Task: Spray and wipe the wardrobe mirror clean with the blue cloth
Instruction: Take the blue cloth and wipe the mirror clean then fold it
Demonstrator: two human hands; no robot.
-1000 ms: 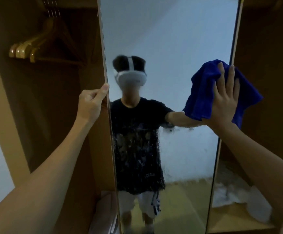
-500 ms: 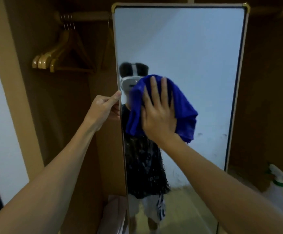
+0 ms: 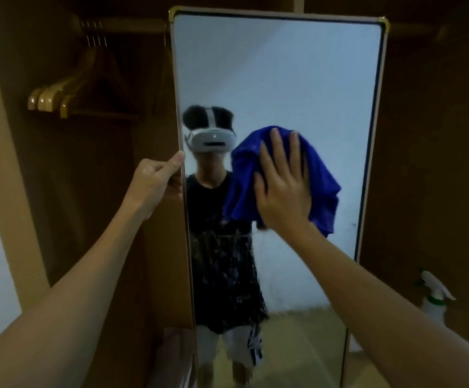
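The tall wardrobe mirror [image 3: 297,65] with a thin gold frame stands in front of me, inside an open wooden wardrobe. My right hand [image 3: 283,186] lies flat with spread fingers on the blue cloth [image 3: 323,186], pressing it against the glass at mid height. My left hand [image 3: 155,180] grips the mirror's left edge, thumb on the front. Wet streaks and droplets cover the glass below the cloth, around the middle. A white spray bottle [image 3: 434,298] with a green collar stands at the lower right, beside the mirror.
Several wooden hangers [image 3: 57,96] hang from a rail at the upper left inside the wardrobe. Wardrobe walls flank the mirror on both sides. A pale bundle [image 3: 171,357] lies at the bottom left of the mirror. The glass reflects a person wearing a headset.
My right hand swept the cloth from the mirror's right edge to its left side, and now it has come back toward the middle. My left hand kept its grip on the edge.
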